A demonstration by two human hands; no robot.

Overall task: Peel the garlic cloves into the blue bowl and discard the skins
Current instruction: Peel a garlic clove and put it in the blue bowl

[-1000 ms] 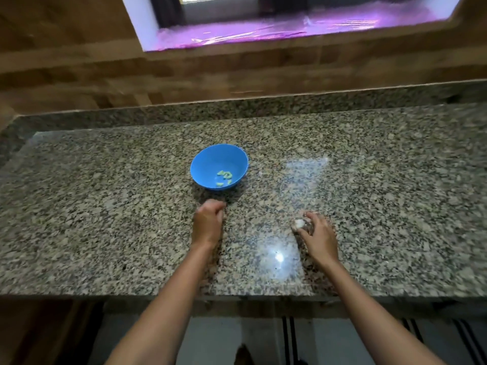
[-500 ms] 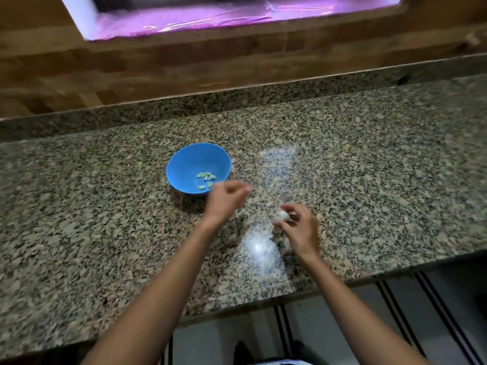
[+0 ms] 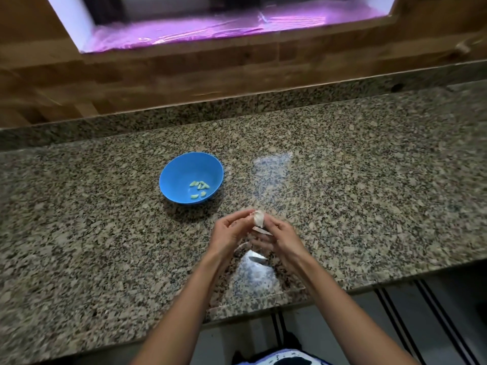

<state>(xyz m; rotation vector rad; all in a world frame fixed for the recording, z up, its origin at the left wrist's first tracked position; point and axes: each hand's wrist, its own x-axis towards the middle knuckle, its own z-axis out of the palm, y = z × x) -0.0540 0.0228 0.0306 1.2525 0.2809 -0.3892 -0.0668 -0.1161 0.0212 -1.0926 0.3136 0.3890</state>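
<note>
Two hands together over the counter [image 3: 369, 180], left hand [image 3: 229, 233] and right hand [image 3: 283, 239] both pinching the garlic [image 3: 258, 218], blue bowl [image 3: 181, 175] just beyond holding peeled cloves [image 3: 199, 185].

Items shown, by count. One round blue plastic bowl [image 3: 179, 177]. Pale green peeled garlic cloves [image 3: 200, 185] inside it: apparently six, though they are small and clustered. One white papery-skinned garlic piece [image 3: 258, 218]. Two bare hands: one left hand [image 3: 229, 233], one right hand [image 3: 282, 238]. One speckled granite surface [image 3: 369, 193].
</note>
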